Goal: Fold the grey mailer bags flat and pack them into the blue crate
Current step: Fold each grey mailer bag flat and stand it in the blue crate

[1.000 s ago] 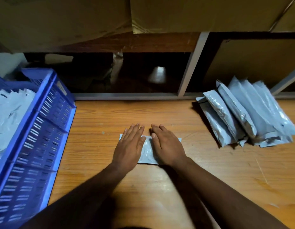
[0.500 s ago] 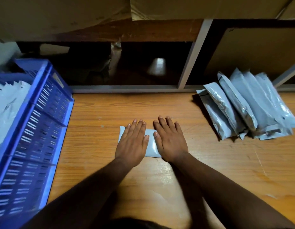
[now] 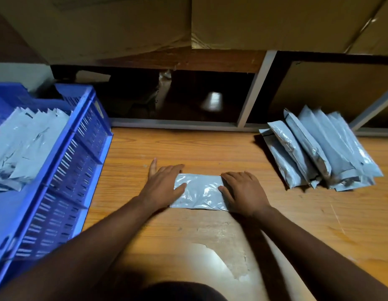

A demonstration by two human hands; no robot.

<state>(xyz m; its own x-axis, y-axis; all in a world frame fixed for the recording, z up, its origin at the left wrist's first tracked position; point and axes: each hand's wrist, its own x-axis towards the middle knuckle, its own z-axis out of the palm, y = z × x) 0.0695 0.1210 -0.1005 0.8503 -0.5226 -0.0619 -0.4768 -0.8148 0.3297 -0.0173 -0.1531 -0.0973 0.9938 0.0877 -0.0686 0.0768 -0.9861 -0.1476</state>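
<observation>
No text, label or number is legible.

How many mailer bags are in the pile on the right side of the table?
About 5, leaning together in an overlapping pile at the table's right rear. They overlap so heavily that more could be hidden behind.

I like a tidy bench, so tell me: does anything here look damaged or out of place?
Yes: the wooden tabletop has a worn pale patch near its front edge, where the surface looks peeled. The waiting mailer bags lean in a loose slanted stack, though nothing has spilled.
</observation>
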